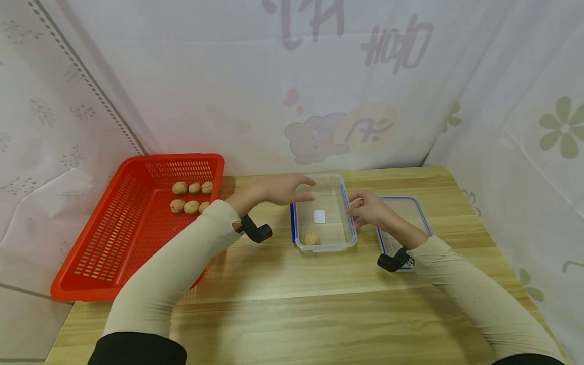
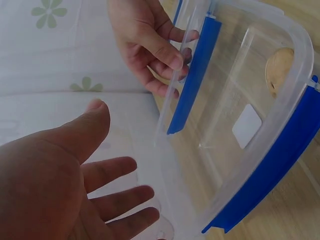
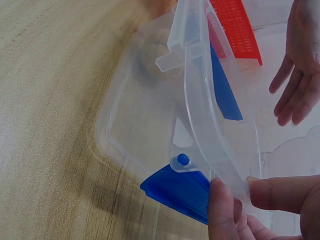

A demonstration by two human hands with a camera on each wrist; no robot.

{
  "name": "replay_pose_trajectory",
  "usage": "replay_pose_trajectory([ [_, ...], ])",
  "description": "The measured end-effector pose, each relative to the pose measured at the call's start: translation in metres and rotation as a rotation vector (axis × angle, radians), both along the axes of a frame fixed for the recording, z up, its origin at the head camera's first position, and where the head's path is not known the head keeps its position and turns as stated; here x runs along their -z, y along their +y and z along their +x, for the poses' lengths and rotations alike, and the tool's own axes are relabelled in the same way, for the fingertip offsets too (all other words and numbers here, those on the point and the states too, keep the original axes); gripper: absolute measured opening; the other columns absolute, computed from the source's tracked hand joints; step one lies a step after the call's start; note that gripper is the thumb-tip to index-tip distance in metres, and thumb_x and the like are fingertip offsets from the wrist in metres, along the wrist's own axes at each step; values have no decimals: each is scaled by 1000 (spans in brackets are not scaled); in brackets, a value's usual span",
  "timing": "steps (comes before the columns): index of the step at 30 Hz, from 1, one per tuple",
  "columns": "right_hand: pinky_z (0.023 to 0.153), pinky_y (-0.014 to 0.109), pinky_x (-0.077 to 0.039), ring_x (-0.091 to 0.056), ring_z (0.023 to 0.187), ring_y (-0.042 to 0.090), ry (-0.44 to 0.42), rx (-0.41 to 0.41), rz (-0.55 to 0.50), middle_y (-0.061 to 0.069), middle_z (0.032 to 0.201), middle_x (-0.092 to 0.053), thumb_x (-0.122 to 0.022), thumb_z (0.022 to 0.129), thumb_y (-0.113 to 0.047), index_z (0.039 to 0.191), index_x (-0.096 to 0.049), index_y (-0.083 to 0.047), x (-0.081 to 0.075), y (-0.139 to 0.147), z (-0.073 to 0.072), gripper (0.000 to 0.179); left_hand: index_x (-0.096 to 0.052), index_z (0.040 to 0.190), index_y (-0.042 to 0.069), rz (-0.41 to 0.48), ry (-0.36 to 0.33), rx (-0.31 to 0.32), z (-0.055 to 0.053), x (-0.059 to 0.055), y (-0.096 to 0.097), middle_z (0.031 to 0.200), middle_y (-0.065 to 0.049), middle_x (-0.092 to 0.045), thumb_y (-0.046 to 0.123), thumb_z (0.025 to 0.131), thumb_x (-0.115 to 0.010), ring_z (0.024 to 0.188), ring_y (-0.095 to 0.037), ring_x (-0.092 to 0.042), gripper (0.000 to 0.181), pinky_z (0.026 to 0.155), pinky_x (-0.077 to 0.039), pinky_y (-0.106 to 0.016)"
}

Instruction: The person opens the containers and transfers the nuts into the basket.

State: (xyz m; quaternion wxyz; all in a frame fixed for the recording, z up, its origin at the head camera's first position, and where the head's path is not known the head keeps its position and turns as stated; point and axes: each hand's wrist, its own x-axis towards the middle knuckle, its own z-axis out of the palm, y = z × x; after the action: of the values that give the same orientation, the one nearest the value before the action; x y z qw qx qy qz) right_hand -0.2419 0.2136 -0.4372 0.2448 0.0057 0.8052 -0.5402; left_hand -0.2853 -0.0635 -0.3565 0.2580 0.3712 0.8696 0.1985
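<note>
A clear plastic storage box [image 1: 331,232] with blue side latches stands on the table, a single walnut [image 1: 312,239] in its near left corner. Above the box's left rim is my left hand [image 1: 285,189], thumb and fingers apart and nothing between them; the left wrist view shows its palm [image 2: 40,175]. My right hand [image 1: 368,209] pinches the box's right wall between thumb [image 3: 277,194] and fingers. Behind and below that forearm lies the lid [image 1: 406,207], clear with a blue rim, partly hidden.
A red plastic basket [image 1: 86,286] occupies the left side, with several walnuts [image 1: 184,206] at its right end. My left forearm crosses over its near right part. A printed white cloth [image 1: 255,101] hangs behind the wooden table [image 1: 310,314] and along both sides.
</note>
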Motion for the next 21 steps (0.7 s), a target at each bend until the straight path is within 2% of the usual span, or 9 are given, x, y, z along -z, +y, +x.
replay_pose_trajectory([
  [3,71,33,-61,-62,81,20,-6,4,2,16,106,-56,-60,100,0,143,-37,10,0,0,0,50,-44,152,0,22,-17,32,-4,3,6,156,-15,-44,37,108,-51,146,-31,-38,58,120,-30,-42],
  [8,71,33,-61,-61,82,21,-11,9,5,16,105,-56,-60,100,0,143,-37,10,-1,-2,0,49,-51,147,3,20,-47,92,-11,11,11,150,-12,-52,35,103,-61,140,-34,-46,56,116,-37,-42],
  [15,71,33,-61,-62,84,23,-10,11,7,17,107,-57,-61,100,0,142,-37,10,-1,-2,0,50,-55,143,0,35,-218,129,-20,19,21,148,-14,-53,17,96,-73,139,-40,-46,54,115,-39,-42],
  [21,73,35,-62,-62,80,22,-14,4,12,18,107,-57,-61,99,-1,144,-37,9,0,0,-1,51,-58,139,-2,47,-315,192,-25,23,32,145,-15,-56,5,93,-74,136,-33,-50,49,114,-40,-40],
])
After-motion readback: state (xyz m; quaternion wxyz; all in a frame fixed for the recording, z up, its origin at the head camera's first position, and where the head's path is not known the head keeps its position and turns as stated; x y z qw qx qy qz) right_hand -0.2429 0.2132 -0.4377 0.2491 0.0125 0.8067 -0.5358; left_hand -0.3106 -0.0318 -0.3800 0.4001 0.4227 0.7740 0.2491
